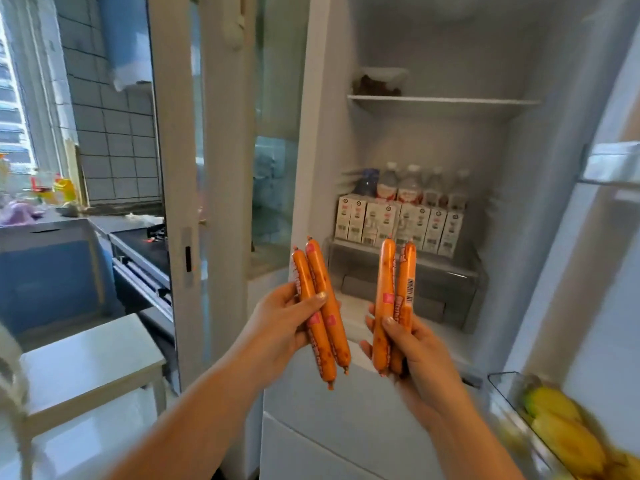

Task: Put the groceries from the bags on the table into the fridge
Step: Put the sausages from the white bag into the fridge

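A: What does each hand have?

B: The left hand (280, 323) holds two orange sausage sticks (322, 313), fingers curled behind and thumb pressed across the front. The right hand (412, 348) holds another pair of sausages (394, 299) the same way. Both grips are closed round the lower half of their sticks, in front of the open fridge (450, 140).

A: Which way do they point?

B: Long axes run nearly upright. The left pair leans toward 11 o'clock; the right pair points at about 12, toward the milk cartons (398, 220) and the bottles (415, 185) behind them.

A: How will they handle?

B: Light, I'd judge, and fairly stiff, though the plastic casing looks slick, so paired sticks could slide against each other. Holding near the middle keeps them from pivoting.

A: Anything else nearby?

B: Yellow produce (561, 431) sits in the door bin at 4 o'clock, too blurred to name.
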Tool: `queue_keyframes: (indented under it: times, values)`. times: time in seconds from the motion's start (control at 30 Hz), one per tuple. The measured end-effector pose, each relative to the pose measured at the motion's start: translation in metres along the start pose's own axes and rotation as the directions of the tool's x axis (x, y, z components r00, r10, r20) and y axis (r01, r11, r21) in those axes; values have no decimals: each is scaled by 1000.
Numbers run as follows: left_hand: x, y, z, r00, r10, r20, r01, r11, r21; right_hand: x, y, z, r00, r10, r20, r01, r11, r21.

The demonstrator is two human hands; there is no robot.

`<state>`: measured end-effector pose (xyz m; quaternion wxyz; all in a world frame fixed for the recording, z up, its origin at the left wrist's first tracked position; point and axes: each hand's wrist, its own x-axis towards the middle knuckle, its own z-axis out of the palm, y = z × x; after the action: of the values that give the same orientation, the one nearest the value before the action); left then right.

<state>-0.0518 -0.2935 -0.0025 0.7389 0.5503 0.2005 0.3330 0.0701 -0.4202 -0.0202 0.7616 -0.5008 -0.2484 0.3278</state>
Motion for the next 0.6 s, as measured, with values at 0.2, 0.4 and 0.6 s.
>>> queue_keyframes:
  times: [0.2,0.4,0.6]
  values:
    - [122,0,1,999,-16,51,14,999,48,121,-4,-4,992,-89,-89,85,996,-38]
    - [219,-18,8,980,-89,178,85,996,31,196,-4,-33,974,-95,-206,81,994,-76]
    - [295,-29,20,935,-131,331,121,991,51,253,-31,-72,878,-286,-384,35,838,-545]
